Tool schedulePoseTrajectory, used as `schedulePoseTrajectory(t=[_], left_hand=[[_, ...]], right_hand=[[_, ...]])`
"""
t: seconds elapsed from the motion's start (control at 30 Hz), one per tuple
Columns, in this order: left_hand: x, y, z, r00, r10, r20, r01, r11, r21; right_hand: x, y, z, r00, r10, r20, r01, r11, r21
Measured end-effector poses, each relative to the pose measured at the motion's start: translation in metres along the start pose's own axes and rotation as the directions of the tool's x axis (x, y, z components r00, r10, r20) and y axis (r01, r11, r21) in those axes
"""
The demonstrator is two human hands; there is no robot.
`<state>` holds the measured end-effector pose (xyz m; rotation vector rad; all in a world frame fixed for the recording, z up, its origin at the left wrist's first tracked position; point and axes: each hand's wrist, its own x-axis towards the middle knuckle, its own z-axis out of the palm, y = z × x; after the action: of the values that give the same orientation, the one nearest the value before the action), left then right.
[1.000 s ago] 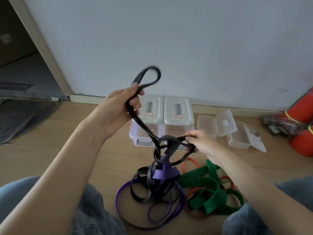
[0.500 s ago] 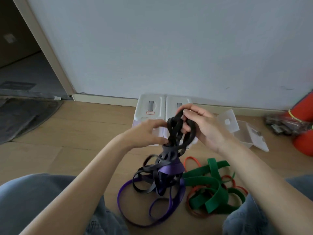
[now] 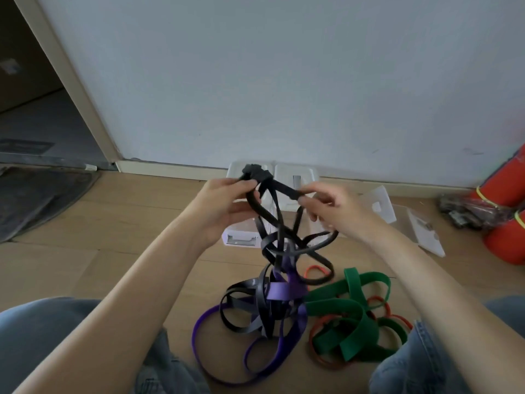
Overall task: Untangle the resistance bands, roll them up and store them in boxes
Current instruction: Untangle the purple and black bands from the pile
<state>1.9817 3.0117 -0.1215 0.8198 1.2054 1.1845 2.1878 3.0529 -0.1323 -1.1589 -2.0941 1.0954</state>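
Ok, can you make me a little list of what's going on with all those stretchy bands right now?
left hand: grips the black band
right hand: pinches the same black band
black band: lifted, still knotted with the purple band
purple band: mostly on the floor
green band: on the floor, tangled with the orange bands
lidded boxes: two, by the wall, behind the hands
open small boxes: to the right, nothing inside

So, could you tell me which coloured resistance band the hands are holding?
The black rubber band, gripped by both hands; purple, green and orange bands lie on the floor.
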Motion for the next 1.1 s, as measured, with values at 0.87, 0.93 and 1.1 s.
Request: schedulePoseTrajectory(t=[0.87,0.93,1.1], left_hand=[[-0.003,-0.032,0.014,0.976,0.020,0.219,-0.176,0.665,0.726],[-0.001,-0.023,0.006,0.979,0.117,0.166,-0.200,0.684,0.701],[0.004,0.005,-0.016,0.913,0.319,-0.255,-0.230,0.918,0.323]], right_hand=[[-0.005,-0.004,0.009,0.957,0.284,0.054,-0.231,0.637,0.736],[-0.005,0.003,0.005,0.934,0.356,0.017,-0.275,0.691,0.669],[-0.007,0.017,0.011,0.866,0.482,0.132,-0.500,0.832,0.241]])
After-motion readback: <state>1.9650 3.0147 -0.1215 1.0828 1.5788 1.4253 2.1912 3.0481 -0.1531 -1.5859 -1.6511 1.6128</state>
